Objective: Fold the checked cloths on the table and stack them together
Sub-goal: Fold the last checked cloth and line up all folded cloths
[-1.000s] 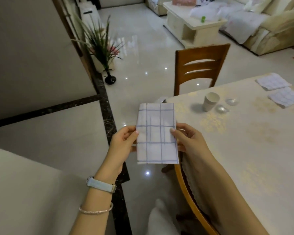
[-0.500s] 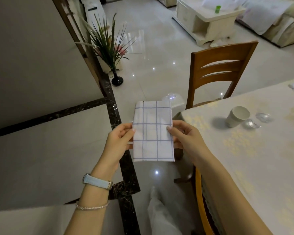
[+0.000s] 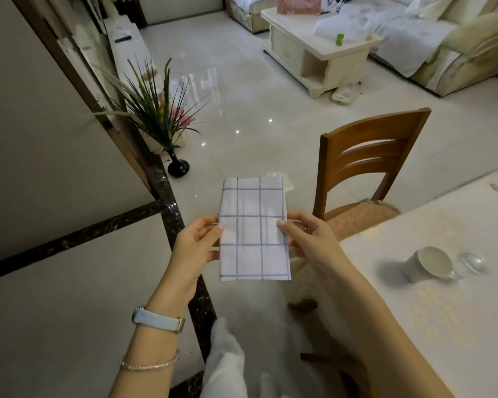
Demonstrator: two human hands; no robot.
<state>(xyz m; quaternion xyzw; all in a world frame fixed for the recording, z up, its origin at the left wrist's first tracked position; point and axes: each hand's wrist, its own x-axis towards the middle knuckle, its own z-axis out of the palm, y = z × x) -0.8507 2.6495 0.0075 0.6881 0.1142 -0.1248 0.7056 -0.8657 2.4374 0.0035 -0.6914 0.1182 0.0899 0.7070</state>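
Holding the folded checked cloth upright in the air, off the counter, over the tiled floor. Your left hand pinches its left edge, thumb on the front. Your right hand pinches the right edge the same way. Cloth reads as a tall rectangle, edges roughly aligned, top edge slightly uneven. On the counter to your right: a white cup tipped on its side. A wooden chair stands beyond the counter's corner.
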